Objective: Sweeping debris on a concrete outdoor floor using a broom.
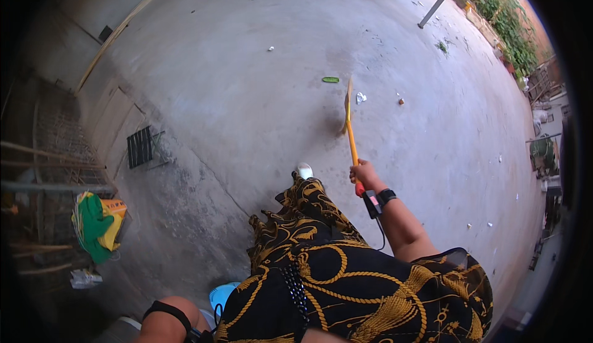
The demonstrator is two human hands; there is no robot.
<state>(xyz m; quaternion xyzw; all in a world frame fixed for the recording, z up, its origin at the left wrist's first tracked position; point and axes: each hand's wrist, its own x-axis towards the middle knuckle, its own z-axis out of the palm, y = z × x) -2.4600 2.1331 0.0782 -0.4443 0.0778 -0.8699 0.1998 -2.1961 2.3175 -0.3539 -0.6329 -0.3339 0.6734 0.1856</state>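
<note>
My right hand (364, 175) is closed around the yellow-orange handle of a broom (353, 145), near its red end. The broom slants forward, and its narrow-looking tan head is over the concrete. Just beyond the head lie a crumpled white scrap (361, 97), a green elongated piece (330, 80) and a small brown bit (401, 101). At the lower left edge, only the back of my left hand (183, 308) shows, above a black strap. Its fingers are hidden. Beside it is a blue plastic thing (222, 295), partly covered by my patterned black-and-gold clothing.
A dark folding stool (139, 148) stands at left, near a green and yellow bag (99, 225) and a wire rack (68, 139). White scraps (270, 49) dot the concrete floor. A metal post (440, 2) and leafy plants (506, 21) are at the far right.
</note>
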